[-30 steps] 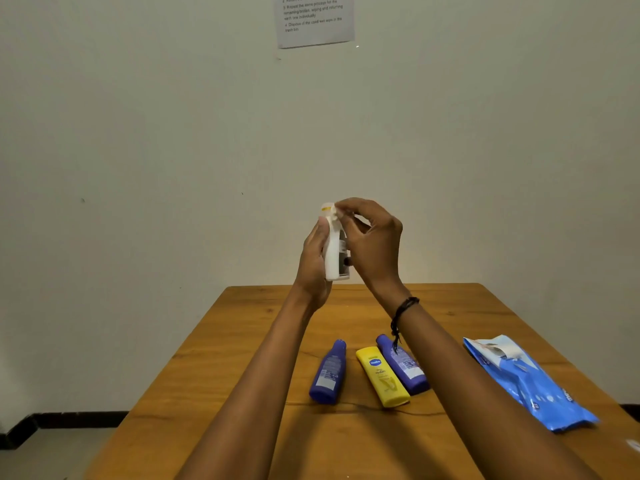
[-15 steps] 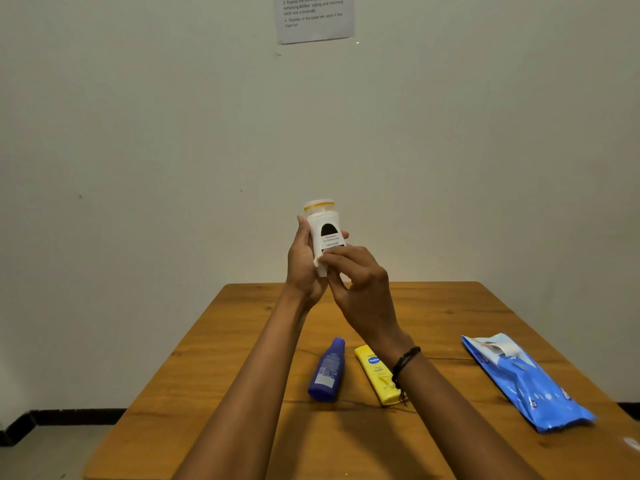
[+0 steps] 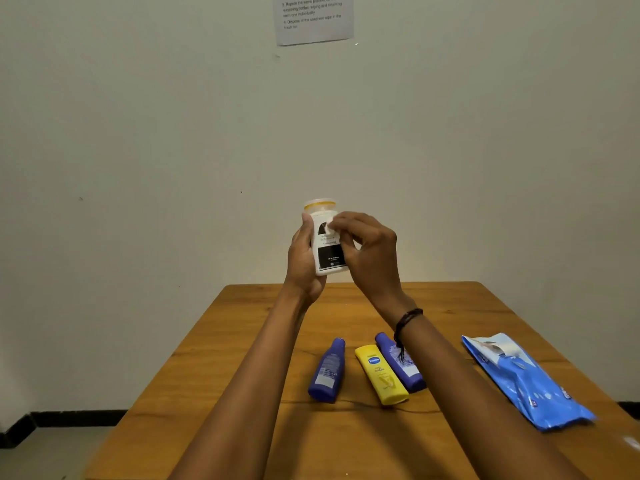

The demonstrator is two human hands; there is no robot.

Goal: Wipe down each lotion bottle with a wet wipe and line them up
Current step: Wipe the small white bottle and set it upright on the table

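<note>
We grip the white lotion bottle [image 3: 327,242] upright in our left hand [image 3: 304,261], high at 12 o'clock; right hand [image 3: 367,252] pinches a wet wipe [image 3: 331,226] against its label. Three tubes [image 3: 381,374] lie untidily on the table [image 3: 214,358], apparently not yet lined up

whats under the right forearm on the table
A dark blue bottle lies there beside the yellow bottle; its cap and lower body show, but the right forearm and bracelet cover part of its side.

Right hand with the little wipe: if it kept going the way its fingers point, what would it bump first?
The right hand points left at the white bottle; its fingertips already press a small wipe there.
</note>
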